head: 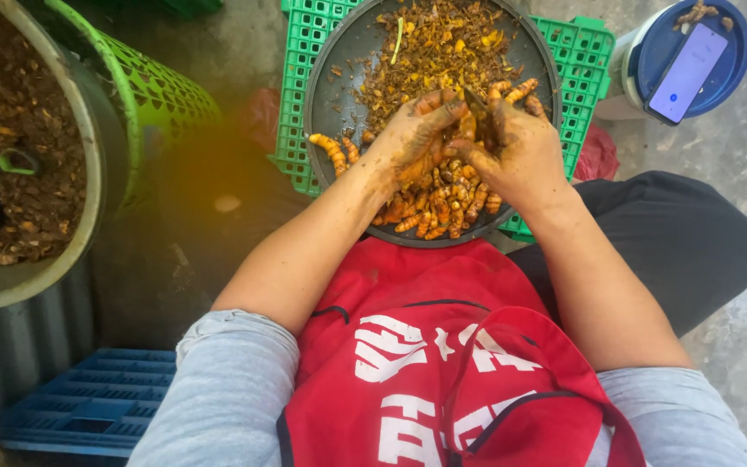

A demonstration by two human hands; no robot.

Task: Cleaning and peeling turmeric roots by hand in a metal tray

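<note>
A round dark metal tray (336, 52) rests on a green plastic crate (300, 35) in front of me. It holds orange turmeric roots (443, 212) near me and a heap of yellow-brown peelings (443, 43) at its far side. My left hand (412, 138), stained yellow, grips a turmeric root over the pile. My right hand (516, 147) holds a small dark blade (479, 111) against that root. Both hands meet above the tray's middle.
A large grey basin (88, 164) of soil-covered roots stands at the left, beside a green mesh basket (162, 91). A blue-lidded white bucket (650, 52) with a phone (687, 72) on it sits at top right. A blue crate (88, 402) lies bottom left.
</note>
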